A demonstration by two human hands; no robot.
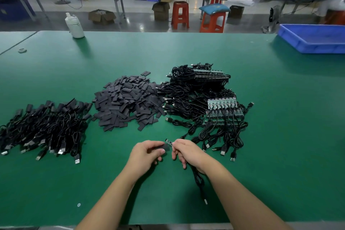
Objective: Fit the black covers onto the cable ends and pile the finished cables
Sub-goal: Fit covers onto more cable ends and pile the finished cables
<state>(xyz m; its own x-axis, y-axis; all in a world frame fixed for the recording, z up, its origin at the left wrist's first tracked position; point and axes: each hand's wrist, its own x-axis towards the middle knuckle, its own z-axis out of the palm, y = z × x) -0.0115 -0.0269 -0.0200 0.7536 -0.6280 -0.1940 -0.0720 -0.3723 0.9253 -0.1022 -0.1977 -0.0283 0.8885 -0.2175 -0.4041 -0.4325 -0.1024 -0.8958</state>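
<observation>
My left hand pinches a black cover above the green table. My right hand holds a black cable near its end, and the small green circuit board at that end sticks out just above the cover. The cable's loop and USB plug hang down under my right wrist. A heap of loose black covers lies ahead. To the right of it lies a tangle of cables with bare green boards. At the left lies a pile of covered cables.
A blue plastic tray sits at the table's far right. A white bottle stands at the far left edge, with a small tape ring nearby. Orange stools and benches stand beyond the table.
</observation>
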